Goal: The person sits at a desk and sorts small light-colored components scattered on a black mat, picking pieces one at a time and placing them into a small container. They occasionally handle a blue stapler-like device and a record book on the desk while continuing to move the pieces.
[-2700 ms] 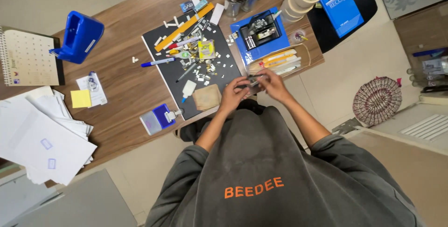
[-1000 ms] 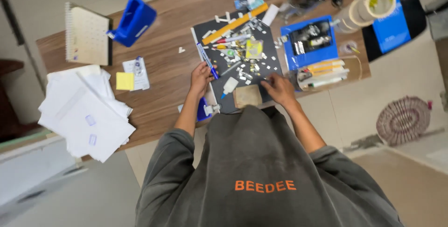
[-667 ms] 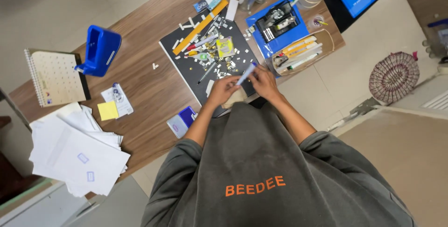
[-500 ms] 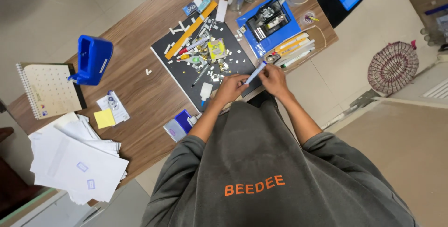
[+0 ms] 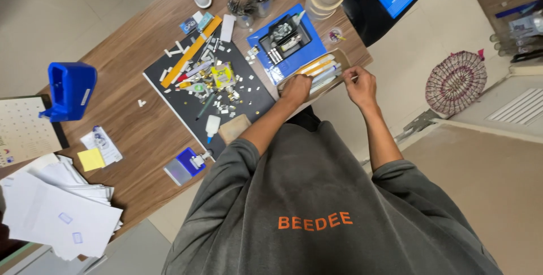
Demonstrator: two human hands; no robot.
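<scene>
My left hand (image 5: 296,89) and right hand (image 5: 360,84) pinch a marker (image 5: 331,80) over the pen tray (image 5: 343,55); it is not yet laid in.

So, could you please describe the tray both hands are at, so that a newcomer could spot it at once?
On the wooden desk, look at the right end past the black mat. The clear tray sits at that corner edge, beside the blue sheet, with the left hand and right hand at it. Unlike its neighbours, it is see-through and holds markers lying side by side.
</scene>
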